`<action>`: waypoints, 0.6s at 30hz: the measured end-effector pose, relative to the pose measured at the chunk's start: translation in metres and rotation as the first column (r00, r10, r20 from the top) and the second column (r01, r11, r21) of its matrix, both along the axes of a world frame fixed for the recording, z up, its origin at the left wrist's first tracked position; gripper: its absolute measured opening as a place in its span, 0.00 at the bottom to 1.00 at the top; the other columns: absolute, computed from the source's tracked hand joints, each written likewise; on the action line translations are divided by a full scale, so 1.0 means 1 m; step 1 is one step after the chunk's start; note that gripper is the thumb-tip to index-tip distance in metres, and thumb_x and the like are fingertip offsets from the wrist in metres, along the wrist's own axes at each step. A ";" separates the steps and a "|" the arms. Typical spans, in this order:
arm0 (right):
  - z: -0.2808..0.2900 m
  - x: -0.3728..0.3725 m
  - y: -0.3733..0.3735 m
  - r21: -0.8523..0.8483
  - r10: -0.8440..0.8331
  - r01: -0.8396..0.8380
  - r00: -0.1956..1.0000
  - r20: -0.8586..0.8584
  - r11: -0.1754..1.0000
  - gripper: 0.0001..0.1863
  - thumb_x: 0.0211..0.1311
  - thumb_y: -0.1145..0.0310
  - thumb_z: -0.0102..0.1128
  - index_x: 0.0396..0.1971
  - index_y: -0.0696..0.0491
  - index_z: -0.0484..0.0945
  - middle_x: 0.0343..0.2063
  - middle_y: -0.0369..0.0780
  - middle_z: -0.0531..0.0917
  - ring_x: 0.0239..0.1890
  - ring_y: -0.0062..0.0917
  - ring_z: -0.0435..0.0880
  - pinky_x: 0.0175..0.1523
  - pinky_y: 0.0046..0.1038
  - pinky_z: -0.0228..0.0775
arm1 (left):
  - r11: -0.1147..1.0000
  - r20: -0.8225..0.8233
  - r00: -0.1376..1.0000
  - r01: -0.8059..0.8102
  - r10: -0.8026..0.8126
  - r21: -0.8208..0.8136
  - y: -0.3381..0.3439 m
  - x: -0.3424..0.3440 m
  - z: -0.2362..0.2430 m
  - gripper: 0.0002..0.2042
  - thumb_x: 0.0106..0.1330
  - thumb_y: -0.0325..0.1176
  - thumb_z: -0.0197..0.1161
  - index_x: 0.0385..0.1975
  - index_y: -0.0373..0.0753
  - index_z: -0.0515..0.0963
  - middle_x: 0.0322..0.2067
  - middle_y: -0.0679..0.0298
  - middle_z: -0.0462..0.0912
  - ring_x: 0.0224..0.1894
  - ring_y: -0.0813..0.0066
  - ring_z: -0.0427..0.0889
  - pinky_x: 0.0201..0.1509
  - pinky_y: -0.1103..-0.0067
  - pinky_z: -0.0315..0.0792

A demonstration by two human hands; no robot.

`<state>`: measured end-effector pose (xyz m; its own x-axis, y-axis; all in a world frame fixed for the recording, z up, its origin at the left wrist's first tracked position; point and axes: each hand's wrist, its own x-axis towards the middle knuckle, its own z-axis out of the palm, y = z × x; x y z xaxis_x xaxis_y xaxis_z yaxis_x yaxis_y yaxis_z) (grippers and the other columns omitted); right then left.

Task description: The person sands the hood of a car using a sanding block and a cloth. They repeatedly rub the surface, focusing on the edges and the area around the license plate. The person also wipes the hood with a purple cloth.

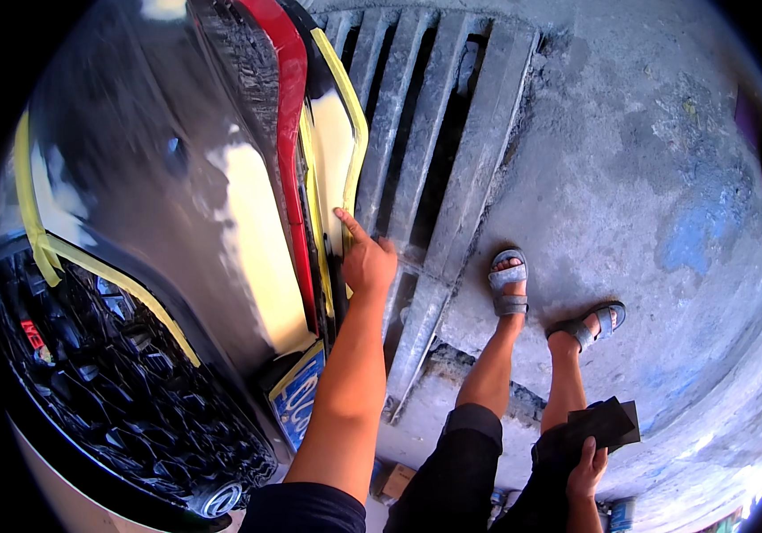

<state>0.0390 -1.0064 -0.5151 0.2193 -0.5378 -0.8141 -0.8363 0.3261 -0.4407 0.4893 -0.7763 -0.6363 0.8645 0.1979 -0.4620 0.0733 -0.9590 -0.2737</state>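
My left hand (368, 259) reaches to the car's bumper, its index finger stretched out and touching a cream filler patch (332, 147) edged with yellow masking tape (354, 107). Nothing is held in that hand. A red strip (289, 115) runs beside this patch, and a larger cream patch (255, 240) lies on the grey panel (168, 195) to its left. Low on the right, by my leg, my right hand (587, 471) grips a few dark sheets of sandpaper (607, 425), with the thumb on top.
Dark plastic film covers the far-left part of the car (132, 382). A blue plate (297, 400) sits under my left forearm. Metal grating bars (465, 169) span a floor channel beside the bumper. My sandalled feet (510, 280) stand on stained concrete (603, 178). A small brown box (397, 481) lies behind.
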 end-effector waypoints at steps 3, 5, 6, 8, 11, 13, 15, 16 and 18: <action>0.001 -0.001 -0.002 0.014 -0.005 0.005 1.000 0.005 1.000 0.18 0.72 0.60 0.48 0.46 0.60 0.75 0.42 0.43 0.77 0.44 0.30 0.75 0.51 0.31 0.65 | 1.000 0.036 0.999 0.014 -0.014 0.020 0.017 -0.016 -0.004 0.49 0.62 0.41 0.55 0.69 0.36 0.21 0.33 0.41 0.82 0.33 0.42 0.82 0.40 0.58 0.76; 0.001 -0.003 -0.002 0.024 -0.011 0.011 1.000 0.011 1.000 0.18 0.72 0.60 0.48 0.47 0.61 0.75 0.42 0.43 0.77 0.45 0.30 0.75 0.52 0.31 0.65 | 1.000 0.046 0.999 -0.002 0.001 0.022 0.025 -0.028 -0.004 0.49 0.62 0.40 0.54 0.69 0.36 0.21 0.31 0.42 0.82 0.31 0.42 0.82 0.38 0.58 0.76; 0.000 -0.005 -0.002 0.028 -0.011 0.010 1.000 0.013 1.000 0.18 0.73 0.60 0.48 0.47 0.61 0.75 0.43 0.44 0.77 0.45 0.31 0.75 0.52 0.31 0.65 | 1.000 0.040 0.999 -0.024 0.024 0.018 0.026 -0.033 -0.002 0.49 0.62 0.40 0.54 0.69 0.36 0.22 0.31 0.41 0.82 0.31 0.42 0.82 0.38 0.58 0.76; -0.001 -0.008 -0.003 0.037 -0.008 0.008 1.000 0.017 0.999 0.18 0.73 0.60 0.48 0.48 0.61 0.75 0.43 0.44 0.77 0.46 0.31 0.75 0.53 0.31 0.65 | 0.999 0.085 0.996 -0.036 0.037 -0.013 0.032 -0.050 0.001 0.48 0.61 0.41 0.55 0.70 0.32 0.27 0.30 0.42 0.82 0.32 0.42 0.82 0.39 0.57 0.76; -0.001 -0.010 -0.003 0.032 0.008 -0.009 1.000 0.023 0.999 0.18 0.73 0.61 0.47 0.49 0.61 0.74 0.44 0.44 0.77 0.46 0.30 0.75 0.53 0.30 0.65 | 0.997 0.043 0.998 -0.045 0.048 -0.065 0.048 -0.097 0.007 0.48 0.61 0.41 0.57 0.69 0.29 0.29 0.28 0.44 0.82 0.31 0.43 0.82 0.38 0.57 0.75; -0.003 -0.009 -0.003 -0.002 0.031 -0.031 0.999 0.026 1.000 0.18 0.73 0.61 0.48 0.49 0.61 0.74 0.44 0.44 0.77 0.46 0.30 0.75 0.53 0.30 0.65 | 0.980 -0.162 0.986 -0.068 0.038 -0.186 0.060 -0.148 0.011 0.46 0.63 0.44 0.58 0.69 0.26 0.35 0.27 0.47 0.83 0.31 0.45 0.82 0.37 0.59 0.75; -0.003 -0.008 -0.005 0.068 -0.022 0.020 0.999 0.025 0.997 0.18 0.72 0.62 0.48 0.49 0.61 0.74 0.44 0.44 0.77 0.46 0.29 0.74 0.53 0.29 0.65 | 0.867 -0.327 0.945 -0.191 0.034 -0.461 0.082 -0.218 0.012 0.43 0.65 0.49 0.58 0.68 0.25 0.45 0.26 0.50 0.83 0.30 0.45 0.82 0.36 0.61 0.75; -0.001 -0.008 -0.005 0.099 -0.050 0.048 0.999 0.017 0.994 0.18 0.72 0.62 0.48 0.49 0.61 0.74 0.44 0.43 0.77 0.47 0.29 0.74 0.54 0.29 0.65 | 0.832 -0.589 0.802 -0.389 0.095 -0.395 0.083 -0.242 0.021 0.42 0.65 0.54 0.57 0.66 0.23 0.53 0.35 0.48 0.83 0.40 0.47 0.82 0.44 0.64 0.75; -0.003 -0.010 -0.003 0.084 -0.048 0.045 0.998 0.035 0.995 0.18 0.72 0.62 0.49 0.49 0.61 0.74 0.44 0.43 0.77 0.46 0.28 0.74 0.53 0.29 0.65 | 0.746 -0.751 0.593 -0.631 0.290 -0.211 0.094 -0.304 0.028 0.44 0.66 0.58 0.54 0.68 0.25 0.51 0.58 0.41 0.69 0.63 0.50 0.67 0.65 0.69 0.61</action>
